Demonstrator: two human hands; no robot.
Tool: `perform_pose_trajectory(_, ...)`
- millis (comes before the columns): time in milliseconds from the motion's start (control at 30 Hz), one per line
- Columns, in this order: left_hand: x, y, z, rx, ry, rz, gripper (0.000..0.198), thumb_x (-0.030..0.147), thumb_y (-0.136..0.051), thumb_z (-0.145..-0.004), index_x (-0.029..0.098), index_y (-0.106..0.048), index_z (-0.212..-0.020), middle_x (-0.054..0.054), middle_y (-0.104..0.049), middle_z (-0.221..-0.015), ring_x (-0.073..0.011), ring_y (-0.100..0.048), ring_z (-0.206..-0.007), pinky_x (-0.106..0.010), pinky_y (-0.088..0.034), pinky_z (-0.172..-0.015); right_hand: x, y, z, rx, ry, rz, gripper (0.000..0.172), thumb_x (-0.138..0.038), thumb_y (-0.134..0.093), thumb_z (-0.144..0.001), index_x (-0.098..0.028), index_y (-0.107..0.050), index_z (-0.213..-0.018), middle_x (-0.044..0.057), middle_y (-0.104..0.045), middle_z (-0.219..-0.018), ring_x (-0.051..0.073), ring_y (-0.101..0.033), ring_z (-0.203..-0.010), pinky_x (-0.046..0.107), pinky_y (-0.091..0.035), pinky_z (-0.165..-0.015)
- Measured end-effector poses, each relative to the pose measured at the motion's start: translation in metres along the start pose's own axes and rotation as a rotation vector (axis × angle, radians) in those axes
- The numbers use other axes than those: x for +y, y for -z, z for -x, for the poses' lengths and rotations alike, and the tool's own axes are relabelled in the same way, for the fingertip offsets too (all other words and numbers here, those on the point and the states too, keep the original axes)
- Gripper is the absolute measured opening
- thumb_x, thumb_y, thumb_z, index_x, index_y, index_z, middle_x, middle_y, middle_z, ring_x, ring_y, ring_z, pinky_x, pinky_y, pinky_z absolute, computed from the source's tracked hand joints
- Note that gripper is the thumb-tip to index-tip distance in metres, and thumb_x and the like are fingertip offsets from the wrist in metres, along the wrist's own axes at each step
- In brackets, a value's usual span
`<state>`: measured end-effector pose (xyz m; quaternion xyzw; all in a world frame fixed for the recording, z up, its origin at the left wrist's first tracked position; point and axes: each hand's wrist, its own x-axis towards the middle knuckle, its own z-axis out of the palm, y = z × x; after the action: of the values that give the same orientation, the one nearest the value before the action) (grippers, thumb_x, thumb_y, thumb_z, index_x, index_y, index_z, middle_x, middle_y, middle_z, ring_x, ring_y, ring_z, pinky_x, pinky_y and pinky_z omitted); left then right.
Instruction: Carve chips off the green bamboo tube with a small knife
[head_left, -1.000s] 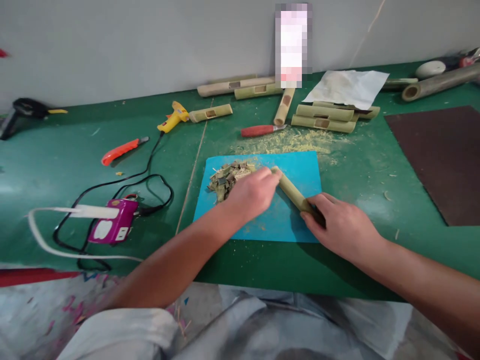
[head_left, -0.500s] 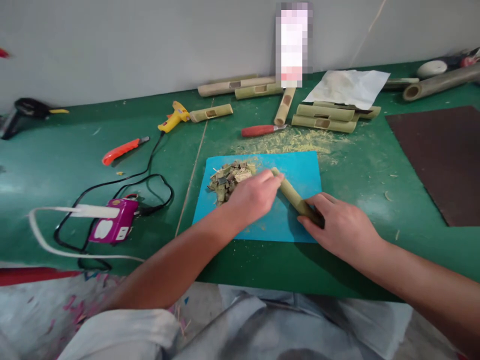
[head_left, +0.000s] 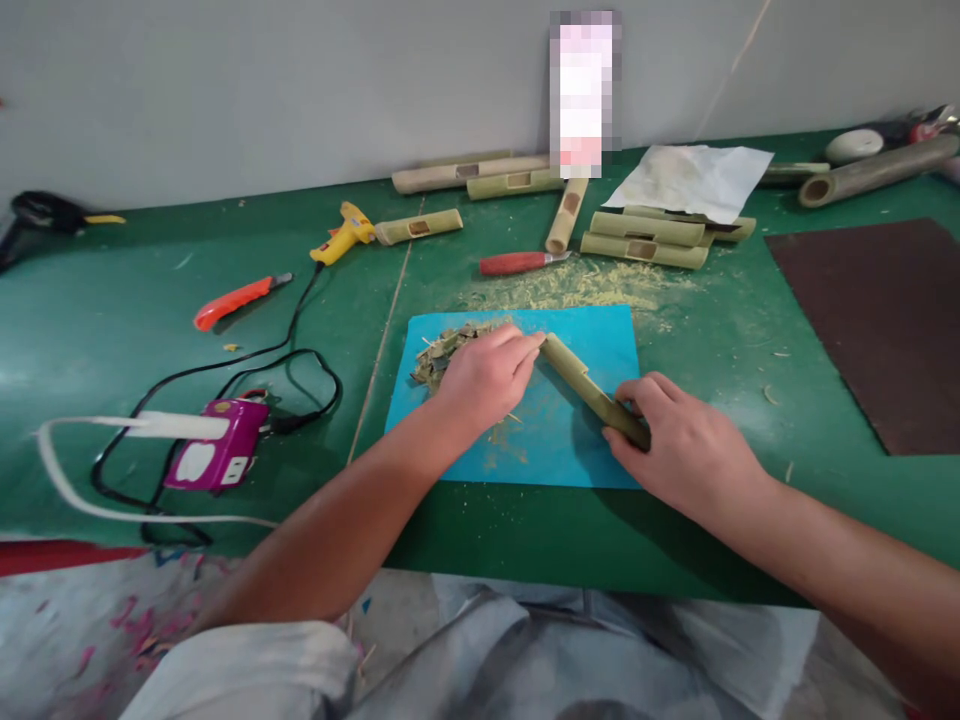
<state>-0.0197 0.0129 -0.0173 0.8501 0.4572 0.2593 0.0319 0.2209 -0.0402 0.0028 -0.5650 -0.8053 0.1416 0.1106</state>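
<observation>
At the right edge of a bright-blue rectangular sheet (head_left: 551, 452), the right hand (head_left: 686, 430) wraps thumb and fingers around the near end of a pale-green notched bamboo tube (head_left: 583, 380), slanting over the sheet; the left hand (head_left: 487, 375) is half-curled by the tube's far end, its grip impossible to tell; green-brown bamboo chips (head_left: 433, 366) lie on the sheet's left, a red-handled metal-bladed knife (head_left: 514, 263) beyond its far edge

Nearer you than the green table (head_left: 465, 530), your loose clothing (head_left: 480, 670) is pale grey with darker patches; your left sleeve (head_left: 247, 655), whitish-grey and wide, ends near the elbow, leaving the forearm (head_left: 345, 525) bare.
</observation>
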Motion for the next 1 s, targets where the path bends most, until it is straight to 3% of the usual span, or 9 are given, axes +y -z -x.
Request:
perform_pose_trajectory(367, 0.009, -0.009, -0.003, -0.108, -0.055, -0.123, 0.041, 0.027, -0.031, -0.107, 0.013, -0.066, -0.123, -0.007, -0.064, -0.084, -0.016, -0.062, -0.072, -0.026, -0.049, -0.063, 0.003, -0.002, -0.002, -0.048, -0.036, -0.088, 0.014, -0.033, -0.057, -0.083, -0.023, -0.048, -0.082, 0.003, -0.059, -0.087, 0.015, -0.053, -0.063, 0.03, -0.031, -0.055)
perform_pose_trajectory(633, 0.013, -0.003, -0.003, -0.192, -0.042, -0.141, 0.041, 0.025, -0.028, -0.106, 0.013, -0.063, -0.125, -0.008, -0.063, -0.088, -0.0169, -0.061, -0.074, -0.027, -0.049, -0.065, -0.001, -0.001, -0.002, -0.083, -0.038, -0.065, 0.014, -0.031, -0.057, -0.083, -0.023, -0.046, -0.083, 0.003, -0.058, -0.088, 0.016, -0.053, -0.064, 0.031, -0.031, -0.055)
perform_pose_trajectory(1000, 0.012, -0.004, -0.003, -0.12, -0.04, -0.138, 0.041, 0.027, -0.03, -0.107, 0.012, -0.066, -0.12, -0.008, -0.064, -0.087, -0.0159, -0.061, -0.073, -0.026, -0.049, -0.064, -0.002, -0.002, -0.001, -0.072, -0.028, -0.052, 0.016, -0.031, -0.06, -0.082, -0.023, -0.046, -0.083, 0.003, -0.059, -0.089, 0.015, -0.053, -0.063, 0.03, -0.031, -0.055)
